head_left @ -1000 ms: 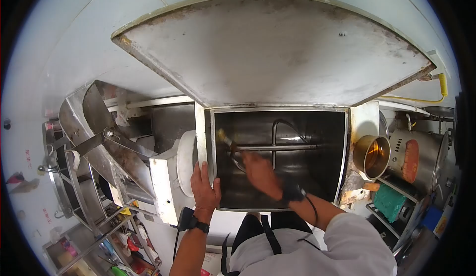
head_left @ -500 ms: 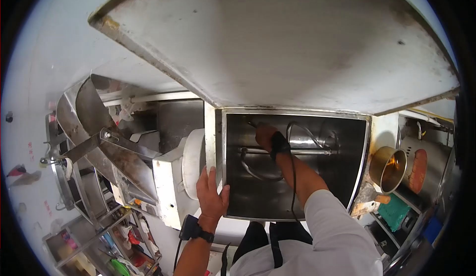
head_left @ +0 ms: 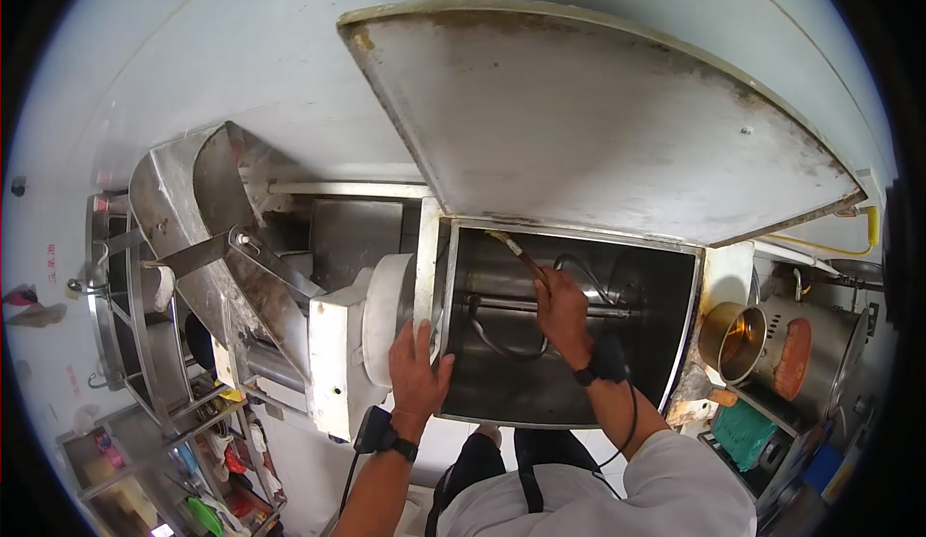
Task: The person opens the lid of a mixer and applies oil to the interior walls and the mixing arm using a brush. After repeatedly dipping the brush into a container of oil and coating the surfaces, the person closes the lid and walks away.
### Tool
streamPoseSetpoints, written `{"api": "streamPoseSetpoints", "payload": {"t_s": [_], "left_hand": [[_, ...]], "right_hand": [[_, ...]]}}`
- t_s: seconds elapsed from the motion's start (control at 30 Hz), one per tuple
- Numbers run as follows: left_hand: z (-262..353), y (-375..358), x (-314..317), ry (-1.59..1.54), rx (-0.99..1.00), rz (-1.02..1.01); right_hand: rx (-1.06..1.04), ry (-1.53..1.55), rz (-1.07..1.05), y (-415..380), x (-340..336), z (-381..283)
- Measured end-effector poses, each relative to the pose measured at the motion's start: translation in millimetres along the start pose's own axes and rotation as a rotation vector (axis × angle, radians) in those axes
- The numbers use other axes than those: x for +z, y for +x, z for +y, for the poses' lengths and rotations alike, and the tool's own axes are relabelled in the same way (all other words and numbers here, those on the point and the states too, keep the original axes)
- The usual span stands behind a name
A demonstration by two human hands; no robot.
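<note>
My right hand grips the handle of a brush. Its bristle end points up and left, close to the far wall of the steel mixer tub; whether it touches is not clear. Below the brush, a bent metal mixing shaft runs across the inside of the tub. On the tub's left side, my left hand lies with fingers apart on the white machine frame. The raised lid stands open behind the tub.
At right, a metal pot with amber liquid stands beside a perforated steel drum. A wooden-handled scraper lies near the tub's right edge. Machinery with a curved steel chute is at left, above a cluttered shelf rack.
My right hand has come back toward me and right, so the brush now shows. My left hand stays on the frame. The view has shifted, with more of the wall above the lid visible.
</note>
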State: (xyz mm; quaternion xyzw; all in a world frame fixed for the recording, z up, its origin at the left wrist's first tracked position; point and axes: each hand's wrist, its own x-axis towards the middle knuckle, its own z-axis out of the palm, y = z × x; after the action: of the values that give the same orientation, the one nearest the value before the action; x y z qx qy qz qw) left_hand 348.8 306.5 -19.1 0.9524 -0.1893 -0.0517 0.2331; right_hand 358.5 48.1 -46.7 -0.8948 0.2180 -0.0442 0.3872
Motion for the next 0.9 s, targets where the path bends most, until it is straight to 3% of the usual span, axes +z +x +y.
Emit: {"api": "streamPoseSetpoints", "payload": {"t_s": [0.03,0.1,0.13,0.2,0.23,0.3,0.43,0.5,0.53,0.63,0.7,0.83,0.9], "left_hand": [[1,0,-1,-0.001,0.001,-0.004],[1,2,0,0.002,-0.007,-0.003],[1,1,0,0.000,-0.006,-0.009],[0,3,-1,-0.003,-0.012,-0.017],[1,4,-2,-0.008,-0.012,-0.025],[1,3,-1,-0.010,-0.015,-0.034],[-1,3,-2,-0.015,0.002,-0.040],[0,3,-2,-0.033,0.003,-0.034],[1,4,-2,-0.031,0.002,-0.037],[1,4,-3,-0.021,-0.002,-0.037],[0,5,-3,-0.008,-0.006,-0.037],[-1,4,-2,-0.007,-0.004,-0.046],[0,3,-2,-0.020,0.003,-0.037]], "right_hand": [[-0.003,0.000,-0.005,-1,14,18],[0.056,-0.157,-0.229,2,68,69],[0.057,-0.154,-0.240,6,82,73],[0.004,-0.396,-0.519,28,109,82],[0.003,-0.399,-0.529,36,116,89],[-0.203,-0.470,-0.595,51,130,103],[-0.355,-0.492,-0.484,47,136,124],[-0.085,-0.393,-0.401,43,134,123],[-0.085,-0.398,-0.403,39,136,124],[-0.106,-0.452,-0.524,34,145,113],[-0.174,-0.470,-0.743,52,151,105],[-0.166,-0.500,-0.798,69,175,128],[-0.322,-0.403,-0.524,56,162,138]]}}
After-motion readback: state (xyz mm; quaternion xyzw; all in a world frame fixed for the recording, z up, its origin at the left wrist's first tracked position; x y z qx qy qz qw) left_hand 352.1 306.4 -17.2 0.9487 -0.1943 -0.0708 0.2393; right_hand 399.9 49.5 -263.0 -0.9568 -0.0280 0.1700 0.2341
